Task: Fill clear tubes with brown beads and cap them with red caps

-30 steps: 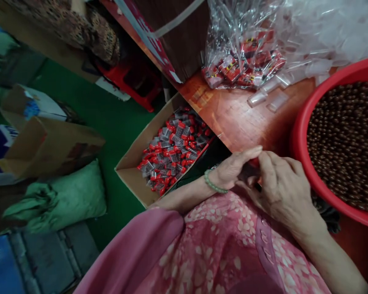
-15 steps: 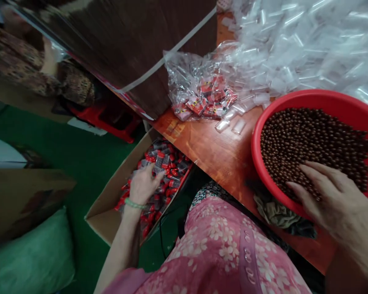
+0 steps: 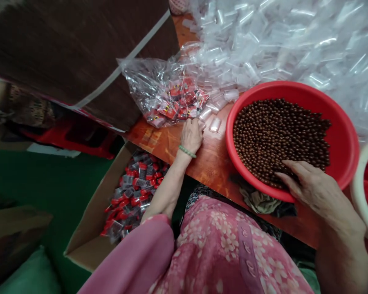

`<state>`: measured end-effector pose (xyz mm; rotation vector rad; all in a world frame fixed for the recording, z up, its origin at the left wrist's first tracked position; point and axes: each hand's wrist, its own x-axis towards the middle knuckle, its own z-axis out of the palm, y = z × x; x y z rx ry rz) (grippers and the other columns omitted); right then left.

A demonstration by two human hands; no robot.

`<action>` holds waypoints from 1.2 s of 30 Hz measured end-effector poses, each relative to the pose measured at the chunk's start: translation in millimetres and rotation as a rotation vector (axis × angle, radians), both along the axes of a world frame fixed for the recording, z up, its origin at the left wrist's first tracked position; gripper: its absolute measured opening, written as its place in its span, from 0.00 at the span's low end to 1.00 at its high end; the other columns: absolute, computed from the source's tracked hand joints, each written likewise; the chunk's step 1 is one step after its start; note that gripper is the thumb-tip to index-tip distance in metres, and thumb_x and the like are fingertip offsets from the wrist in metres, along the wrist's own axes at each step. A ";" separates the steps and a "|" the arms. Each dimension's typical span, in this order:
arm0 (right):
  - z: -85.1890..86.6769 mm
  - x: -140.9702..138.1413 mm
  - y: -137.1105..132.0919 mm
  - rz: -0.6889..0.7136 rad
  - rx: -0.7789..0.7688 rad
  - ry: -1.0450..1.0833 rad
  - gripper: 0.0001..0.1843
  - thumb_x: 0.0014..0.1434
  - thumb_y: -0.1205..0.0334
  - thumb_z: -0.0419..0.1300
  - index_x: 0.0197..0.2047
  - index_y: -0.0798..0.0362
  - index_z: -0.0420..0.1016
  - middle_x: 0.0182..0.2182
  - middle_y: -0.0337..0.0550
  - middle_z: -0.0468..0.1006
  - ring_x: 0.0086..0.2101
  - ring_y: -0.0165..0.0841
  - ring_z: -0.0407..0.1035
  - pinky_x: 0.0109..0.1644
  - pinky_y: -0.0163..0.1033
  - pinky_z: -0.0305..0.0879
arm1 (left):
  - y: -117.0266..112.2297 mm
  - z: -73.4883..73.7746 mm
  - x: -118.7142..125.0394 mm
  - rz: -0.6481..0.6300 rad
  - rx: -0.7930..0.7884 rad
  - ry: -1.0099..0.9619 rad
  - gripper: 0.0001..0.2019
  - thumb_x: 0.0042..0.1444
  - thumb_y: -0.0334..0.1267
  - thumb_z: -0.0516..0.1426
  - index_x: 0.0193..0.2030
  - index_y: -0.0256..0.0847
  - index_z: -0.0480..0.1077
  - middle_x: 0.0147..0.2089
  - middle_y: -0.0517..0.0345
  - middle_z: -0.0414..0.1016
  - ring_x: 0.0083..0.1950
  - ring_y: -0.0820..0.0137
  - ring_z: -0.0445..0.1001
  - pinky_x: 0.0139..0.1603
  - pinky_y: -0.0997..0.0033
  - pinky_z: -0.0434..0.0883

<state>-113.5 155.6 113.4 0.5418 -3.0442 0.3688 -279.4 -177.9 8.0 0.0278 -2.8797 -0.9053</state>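
sits at an orange-red wooden counter (image 3: 208, 163) crowded with a red basin (image 3: 349, 139) of brown beads (image 3: 279, 134), a drift of empty clear pouches (image 3: 294, 41) and a plastic bag (image 3: 141, 77) of red packets (image 3: 184, 104). has a cardboard box (image 3: 88, 241) of filled packets (image 3: 131, 196) below on the green floor (image 3: 49, 179). reaches forward with the left hand (image 3: 191, 134), green bracelet (image 3: 187, 151) at the wrist, fingers curled down on the counter just beside the bag and a loose pouch (image 3: 215, 124); cannot tell whether gripping anything. rests the right hand (image 3: 313, 190) palm down on the beads at the basin's near rim, fingers spread, holding nothing.
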 end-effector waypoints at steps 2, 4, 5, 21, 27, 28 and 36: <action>4.2 -0.5 -4.7 -0.024 -0.035 0.041 0.16 0.72 0.53 0.56 0.53 0.54 0.76 0.47 0.55 0.83 0.43 0.48 0.79 0.45 0.53 0.75 | -7.2 -1.0 8.8 -0.020 0.150 0.020 0.13 0.62 0.35 0.60 0.52 0.32 0.76 0.52 0.39 0.81 0.55 0.55 0.78 0.61 0.53 0.72; 9.3 -4.5 -17.1 -0.031 -0.209 0.105 0.15 0.70 0.55 0.60 0.55 0.52 0.76 0.47 0.51 0.84 0.44 0.43 0.80 0.49 0.49 0.76 | -10.3 7.4 23.5 -0.066 0.364 0.034 0.16 0.61 0.39 0.62 0.53 0.34 0.77 0.51 0.45 0.83 0.51 0.60 0.80 0.57 0.57 0.75; 12.0 -7.7 -25.8 -0.024 -0.320 0.125 0.14 0.69 0.57 0.62 0.56 0.51 0.76 0.46 0.49 0.84 0.44 0.41 0.80 0.49 0.46 0.76 | -9.4 15.2 32.6 -0.102 0.498 0.039 0.17 0.60 0.42 0.64 0.53 0.36 0.78 0.50 0.47 0.84 0.49 0.62 0.81 0.55 0.60 0.77; 25.0 -38.2 -70.5 -0.005 -0.679 0.114 0.06 0.69 0.59 0.63 0.46 0.50 0.79 0.40 0.42 0.85 0.39 0.32 0.79 0.44 0.37 0.72 | 65.4 77.2 91.0 -0.672 0.673 0.210 0.33 0.67 0.40 0.60 0.76 0.44 0.55 0.63 0.45 0.79 0.60 0.64 0.81 0.59 0.67 0.81; 21.6 -61.4 -15.8 -0.038 0.106 -0.107 0.13 0.71 0.64 0.52 0.47 0.54 0.78 0.41 0.52 0.83 0.35 0.39 0.76 0.36 0.42 0.63 | 83.3 58.7 81.0 -0.519 0.641 0.385 0.21 0.75 0.40 0.48 0.71 0.42 0.61 0.61 0.47 0.79 0.60 0.67 0.80 0.57 0.69 0.81; 16.7 -65.2 -12.5 -0.013 0.237 -0.151 0.14 0.69 0.67 0.50 0.46 0.55 0.78 0.39 0.53 0.83 0.33 0.40 0.75 0.34 0.43 0.60 | 86.9 56.7 81.6 -0.485 0.637 0.394 0.21 0.76 0.41 0.46 0.71 0.42 0.61 0.60 0.48 0.80 0.59 0.68 0.81 0.56 0.69 0.81; -12.3 -84.2 -49.4 0.258 0.321 -0.211 0.16 0.60 0.78 0.53 0.31 0.55 0.79 0.30 0.52 0.82 0.29 0.38 0.72 0.31 0.42 0.55 | 103.3 57.3 91.3 -0.322 0.628 0.280 0.26 0.76 0.50 0.41 0.72 0.41 0.62 0.59 0.48 0.80 0.57 0.64 0.81 0.63 0.61 0.77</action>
